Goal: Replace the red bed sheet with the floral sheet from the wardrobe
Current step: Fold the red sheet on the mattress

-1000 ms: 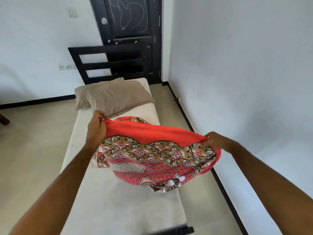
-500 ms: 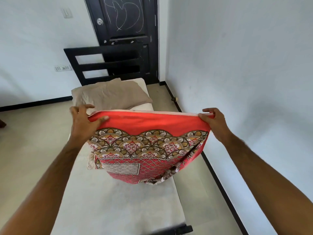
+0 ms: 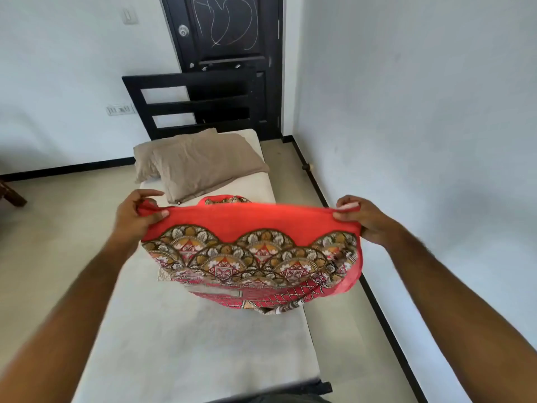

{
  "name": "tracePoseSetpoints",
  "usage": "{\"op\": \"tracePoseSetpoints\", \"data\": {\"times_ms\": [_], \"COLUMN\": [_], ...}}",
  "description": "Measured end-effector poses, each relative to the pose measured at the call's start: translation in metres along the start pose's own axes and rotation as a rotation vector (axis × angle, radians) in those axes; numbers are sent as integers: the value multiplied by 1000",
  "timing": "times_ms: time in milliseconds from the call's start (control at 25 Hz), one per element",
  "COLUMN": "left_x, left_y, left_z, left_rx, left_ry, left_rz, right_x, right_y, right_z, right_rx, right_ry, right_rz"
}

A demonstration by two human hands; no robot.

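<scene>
Sheet [image 3: 250, 251] held over mattress [image 3: 186, 344].
Left hand [image 3: 132, 219] and right hand [image 3: 367, 221] each pinched a top corner.

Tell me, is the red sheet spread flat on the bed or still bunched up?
Bunched up. Both hands, left and right, hold the red sheet by its top edge above the mattress, with layers hanging folded underneath.
</scene>
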State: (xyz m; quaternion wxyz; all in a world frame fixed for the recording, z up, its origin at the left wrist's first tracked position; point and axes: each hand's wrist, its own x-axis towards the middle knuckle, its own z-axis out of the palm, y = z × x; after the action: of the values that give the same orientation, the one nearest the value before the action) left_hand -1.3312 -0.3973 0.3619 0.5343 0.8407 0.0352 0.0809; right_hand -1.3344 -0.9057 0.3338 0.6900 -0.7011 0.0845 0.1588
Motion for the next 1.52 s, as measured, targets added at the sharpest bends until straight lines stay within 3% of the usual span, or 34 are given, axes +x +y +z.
{"op": "tracePoseSetpoints", "data": {"times_ms": [80, 120, 160, 320, 400, 520, 640, 720, 800, 960, 1120, 1360, 1440, 1520], "left_x": [-3, -8, -14, -30, -35, -38, -34, -26, -18, 4, 32, 66, 79, 88], "left_y": [1, 9, 21, 56, 63, 74, 89, 94, 105, 153, 230, 344, 376, 402], "left_z": [40, 64, 85, 130, 131, 143, 151, 148, 141, 129, 108, 71, 63, 61], "left_rx": [215, 247, 234, 187, 192, 192, 143, 150, 228, 334, 310, 366, 358, 348], "left_ry": [212, 245, 245, 149, 77, -161, -454, -498, -388, -122, 72, 258, 314, 323], "left_rz": [74, 104, 135, 244, 341, 515, 435, 405, 482, 785, 909, 1078, 1104, 1110], "right_x": [22, 28, 29, 19, 14, 3, -10, -14, -15, -1, 8, 2, -1, -6], "right_y": [6, 5, 2, -21, -32, -40, -50, -59, -68, -93, -106, -166, -194, -220], "right_z": [41, 66, 89, 139, 152, 167, 171, 163, 154, 146, 149, 150, 143, 141], "right_rx": [-211, -235, -194, 27, 21, 30, -181, -233, -160, -148, -210, -228, -255, -216], "right_ry": [541, 663, 679, 411, 243, -10, -225, -296, -290, 9, 43, 397, 391, 219], "right_rz": [-99, -121, -141, -180, -195, -198, -262, -291, -378, -529, -575, -853, -883, -850]}}
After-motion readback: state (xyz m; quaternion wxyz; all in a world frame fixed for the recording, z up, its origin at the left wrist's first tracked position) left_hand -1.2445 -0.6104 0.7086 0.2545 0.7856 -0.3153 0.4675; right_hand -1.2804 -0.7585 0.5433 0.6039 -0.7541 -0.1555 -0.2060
